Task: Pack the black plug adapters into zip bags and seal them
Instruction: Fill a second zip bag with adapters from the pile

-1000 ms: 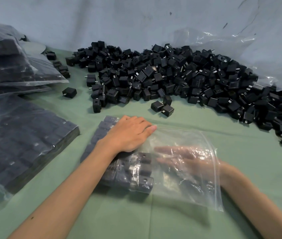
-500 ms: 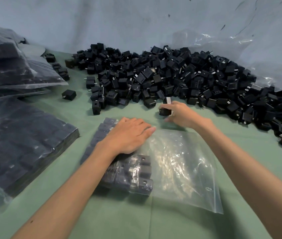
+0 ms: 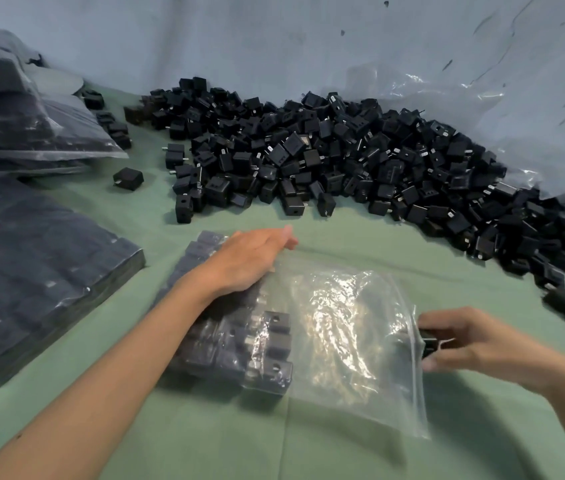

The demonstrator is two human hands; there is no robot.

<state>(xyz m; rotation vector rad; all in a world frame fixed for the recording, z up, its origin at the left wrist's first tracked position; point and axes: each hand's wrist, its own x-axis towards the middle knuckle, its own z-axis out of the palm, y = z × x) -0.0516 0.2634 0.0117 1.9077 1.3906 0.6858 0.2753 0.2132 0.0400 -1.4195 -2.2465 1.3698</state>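
black adapter (image 3: 430, 341) brought from pile (image 3: 343, 161) to bag (image 3: 343, 327) mouth, pinched by right hand (image 3: 482, 344); left hand (image 3: 250, 261) flat.

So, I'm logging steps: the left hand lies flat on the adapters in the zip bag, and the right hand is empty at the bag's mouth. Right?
Not quite. The head view shows the right hand is not empty: it holds a black adapter at the mouth of the zip bag. The left hand does lie flat on the packed adapters inside.
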